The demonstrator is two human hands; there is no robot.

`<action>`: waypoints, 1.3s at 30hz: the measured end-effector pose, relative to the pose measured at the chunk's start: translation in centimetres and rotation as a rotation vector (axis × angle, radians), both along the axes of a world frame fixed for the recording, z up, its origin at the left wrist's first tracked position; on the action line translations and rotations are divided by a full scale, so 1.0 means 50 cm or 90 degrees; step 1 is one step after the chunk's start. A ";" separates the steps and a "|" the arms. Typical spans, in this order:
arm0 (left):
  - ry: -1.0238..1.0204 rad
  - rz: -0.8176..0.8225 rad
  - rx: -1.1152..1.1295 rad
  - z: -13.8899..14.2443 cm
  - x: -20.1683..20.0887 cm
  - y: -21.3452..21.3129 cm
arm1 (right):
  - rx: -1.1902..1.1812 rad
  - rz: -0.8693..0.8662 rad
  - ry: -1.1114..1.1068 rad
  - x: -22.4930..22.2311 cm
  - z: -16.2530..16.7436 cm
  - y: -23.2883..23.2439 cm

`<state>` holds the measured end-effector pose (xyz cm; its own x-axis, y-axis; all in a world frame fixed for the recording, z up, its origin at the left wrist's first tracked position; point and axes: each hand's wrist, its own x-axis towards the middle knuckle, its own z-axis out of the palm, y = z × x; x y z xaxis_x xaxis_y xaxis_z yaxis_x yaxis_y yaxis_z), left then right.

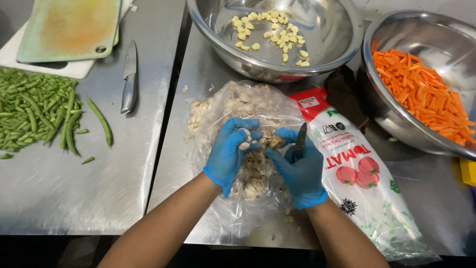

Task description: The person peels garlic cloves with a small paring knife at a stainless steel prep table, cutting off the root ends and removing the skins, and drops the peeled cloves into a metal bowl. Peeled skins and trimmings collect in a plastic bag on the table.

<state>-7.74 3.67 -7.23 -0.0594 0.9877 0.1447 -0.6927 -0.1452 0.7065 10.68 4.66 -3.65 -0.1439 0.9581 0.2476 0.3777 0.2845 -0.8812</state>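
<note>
Both my hands wear blue gloves and work over a clear plastic bag (pixel 233 101) of garlic bulbs and papery skins. My left hand (pixel 229 154) pinches a garlic clove (pixel 245 139) between thumb and fingers. My right hand (pixel 299 168) grips a small dark-bladed knife (pixel 300 140), blade pointing up, with its thumb on a bit of brown skin (pixel 274 142) next to the clove. A whole garlic bulb (pixel 253 187) lies in the bag just below my hands.
A steel bowl (pixel 325 54) with peeled cloves (pixel 271 33) sits ahead. Another steel bowl (pixel 384 106) of carrot sticks (pixel 426 97) stands at right. A printed plastic packet (pixel 359 171) lies beside my right hand. At left: green beans (pixel 37 111), a knife (pixel 129 77), cutting boards (pixel 67 27).
</note>
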 end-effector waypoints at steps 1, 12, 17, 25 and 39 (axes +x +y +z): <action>0.017 -0.006 -0.018 0.002 -0.002 0.000 | -0.006 0.009 0.022 -0.001 0.000 0.002; 0.209 0.020 -0.079 0.050 0.004 -0.028 | -0.153 0.259 0.118 0.011 0.032 -0.003; 0.205 0.081 -0.082 0.052 0.003 -0.024 | 0.203 0.292 0.006 0.016 0.027 0.004; 0.381 0.066 0.023 0.059 0.022 -0.045 | 0.216 0.210 -0.136 0.035 0.032 0.006; 0.545 0.064 0.082 0.072 0.013 -0.055 | 0.322 0.248 -0.218 0.011 0.027 0.014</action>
